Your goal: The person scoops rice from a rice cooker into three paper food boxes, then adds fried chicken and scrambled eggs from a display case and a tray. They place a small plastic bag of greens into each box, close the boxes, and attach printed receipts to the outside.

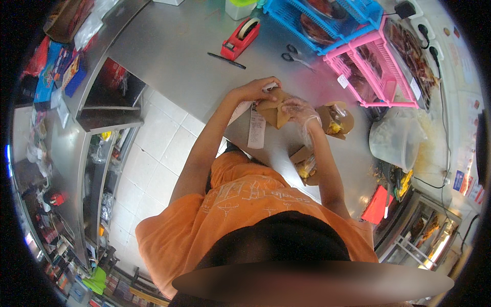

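Above the steel counter, a brown cardboard food box (276,111) sits between my two hands. My left hand (257,90) grips its far left edge, with a small white piece by the fingertips. On its right side, my right hand (300,111), in a clear plastic glove, closes around the cardboard; some of its fingers are hidden. A long white printed slip (256,130) lies under and beside the box. To the right of my right hand stands an open brown box (343,116) with yellow food in it. Another brown box with food (307,168) is partly covered by my right forearm.
A red tape dispenser (240,40), a black pen (226,60) and scissors (296,56) lie farther back on the counter (176,38). Blue (322,23) and pink baskets (369,71) stand at the far right. Nearer are a clear tub (396,140) and red-covered pad (377,204).
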Tool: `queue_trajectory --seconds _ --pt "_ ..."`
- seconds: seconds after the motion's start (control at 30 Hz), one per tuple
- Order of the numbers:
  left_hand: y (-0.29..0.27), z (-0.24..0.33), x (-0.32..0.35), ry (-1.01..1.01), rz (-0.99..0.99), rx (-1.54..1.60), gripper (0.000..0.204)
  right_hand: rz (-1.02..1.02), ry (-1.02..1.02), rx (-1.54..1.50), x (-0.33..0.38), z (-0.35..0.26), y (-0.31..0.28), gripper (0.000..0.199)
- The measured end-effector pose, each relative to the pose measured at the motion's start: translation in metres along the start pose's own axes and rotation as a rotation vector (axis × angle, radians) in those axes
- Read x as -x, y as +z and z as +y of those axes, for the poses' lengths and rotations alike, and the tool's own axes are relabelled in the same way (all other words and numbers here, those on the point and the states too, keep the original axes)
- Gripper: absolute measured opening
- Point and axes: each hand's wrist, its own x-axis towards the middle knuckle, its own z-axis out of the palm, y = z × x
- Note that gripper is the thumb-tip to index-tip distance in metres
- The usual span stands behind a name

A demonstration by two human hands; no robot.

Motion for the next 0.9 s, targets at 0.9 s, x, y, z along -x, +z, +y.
queue_trajectory --seconds 0.9 --pt "0.053 0.006 0.018 -0.161 0.443 -0.32 0.058 0.877 -0.704 0.725 -0.025 0.037 0.072 0.026"
